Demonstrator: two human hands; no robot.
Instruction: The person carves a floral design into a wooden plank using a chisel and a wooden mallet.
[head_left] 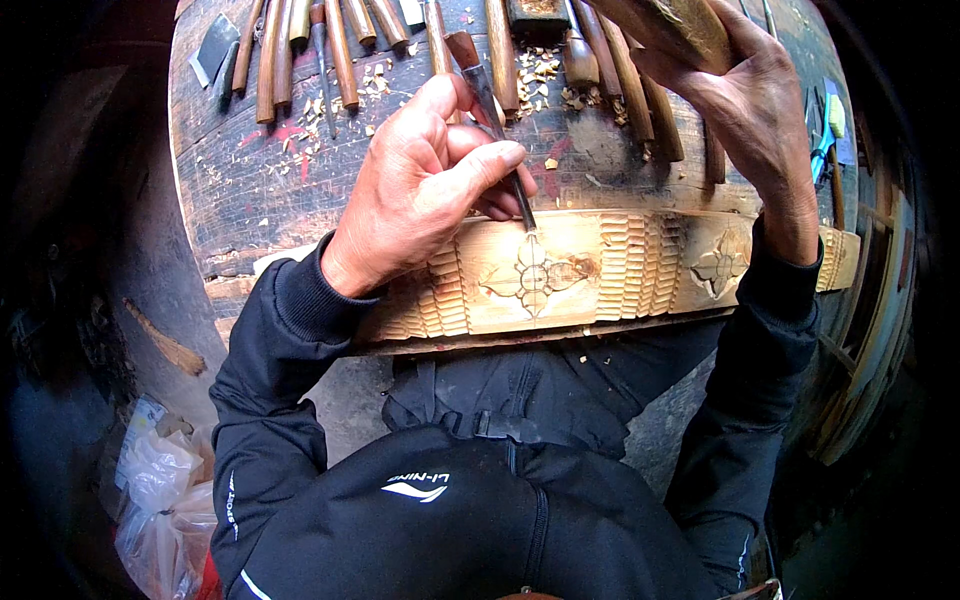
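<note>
My left hand (420, 185) grips a chisel (518, 200) with a dark metal shank, held slightly tilted with its tip on the top petal of a four-petal flower outline (535, 275) on a pale wooden board (630, 285). Bands of carved grooves flank the flower, and another, partly cut flower (718, 262) sits to the right. My right hand (755, 135) is closed around a thick wooden block or mallet (685, 25), raised above the board's right part and partly out of view at the top.
A worn workbench (230, 170) carries rows of wooden-handled tools (340, 60), wood shavings (535, 80) and a blue-handled brush (828, 135). A small broom (170, 340) and plastic bags (165, 500) lie at lower left; long timber pieces (865, 370) stand at the right.
</note>
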